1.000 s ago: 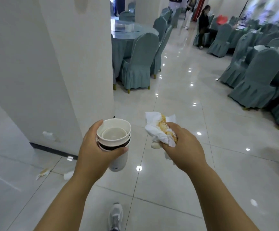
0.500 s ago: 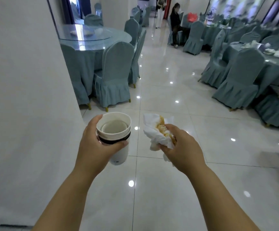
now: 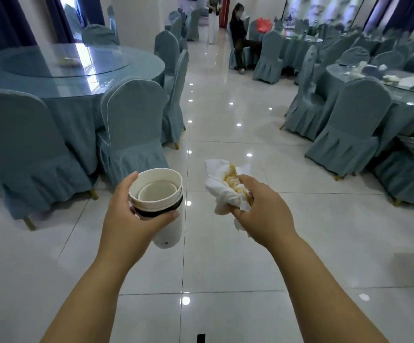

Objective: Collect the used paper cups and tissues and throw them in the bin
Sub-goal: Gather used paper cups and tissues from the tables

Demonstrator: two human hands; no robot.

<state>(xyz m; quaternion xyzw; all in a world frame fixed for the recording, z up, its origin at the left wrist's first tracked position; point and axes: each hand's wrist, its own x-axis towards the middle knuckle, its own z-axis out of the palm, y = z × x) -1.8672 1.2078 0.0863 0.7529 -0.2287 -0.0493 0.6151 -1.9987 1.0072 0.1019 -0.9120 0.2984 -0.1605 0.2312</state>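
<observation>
Step in hand: the gathered litter is judged to be on its way to the bin, and no bin is in view.
Left hand [image 3: 131,219]: curled round the nested paper cups [image 3: 156,191], gripped just below the rims.
Cups: held upright in the air above the floor [image 3: 225,256], with no surface under them.
Right hand [image 3: 265,214]: closed on the crumpled, yellow-stained tissues [image 3: 222,191], held near the cups but apart from them.
Cup handling: the stack is best kept level. The innermost cup looks dry, though the view is too soft for dregs to be ruled out.
Tissue handling: the loose corners are best kept bunched so that nothing is shed.
Path: the middle of the aisle is best kept to, well apart from the covered chairs [image 3: 131,125], and the glossy tiles call for steady steps.
</observation>
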